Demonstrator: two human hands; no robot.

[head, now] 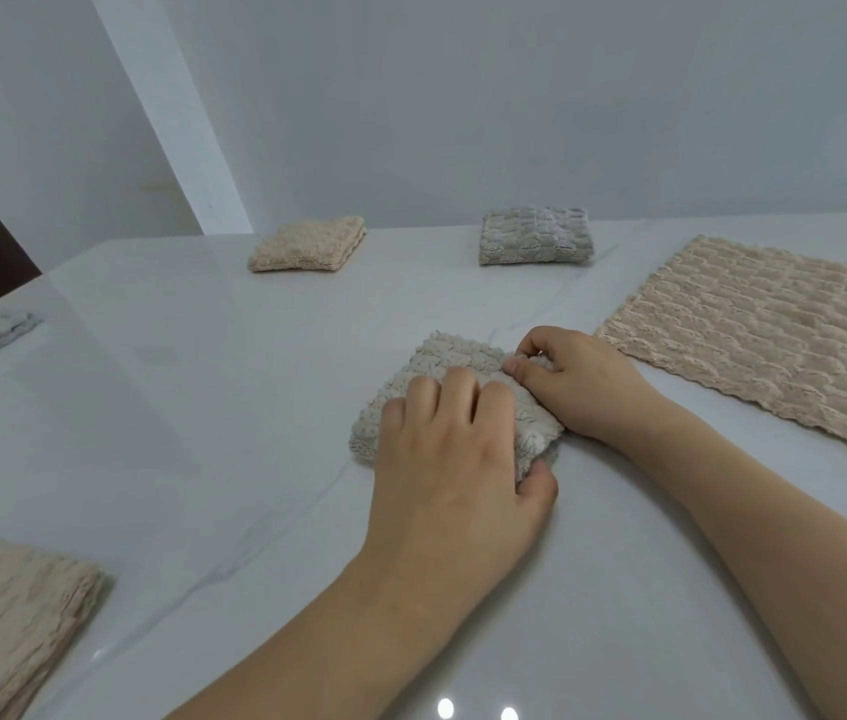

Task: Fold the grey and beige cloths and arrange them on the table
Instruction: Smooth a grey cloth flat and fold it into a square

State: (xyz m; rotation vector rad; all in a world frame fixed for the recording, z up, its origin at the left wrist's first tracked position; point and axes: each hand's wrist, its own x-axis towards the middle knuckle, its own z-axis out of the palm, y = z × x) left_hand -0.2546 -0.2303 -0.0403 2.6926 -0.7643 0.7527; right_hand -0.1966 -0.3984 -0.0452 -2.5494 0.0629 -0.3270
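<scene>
Head view: at frame centre I see my left hand [455, 449], fingers curled over and thumb tucked under the near corner of the small folded cloth [442, 361], while my right hand [574, 381] pinches its right edge between thumb and fingertips. On the white table [203, 407] lie a folded beige cloth [307, 244] and folded grey cloth [535, 236] at upper centre, and an unfolded beige cloth [764, 330] at right.

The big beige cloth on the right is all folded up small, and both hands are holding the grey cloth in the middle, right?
Not quite. The head view shows the big beige cloth lying spread out flat, not folded. The rest holds: the left hand and right hand both hold the grey cloth in the middle.
</scene>
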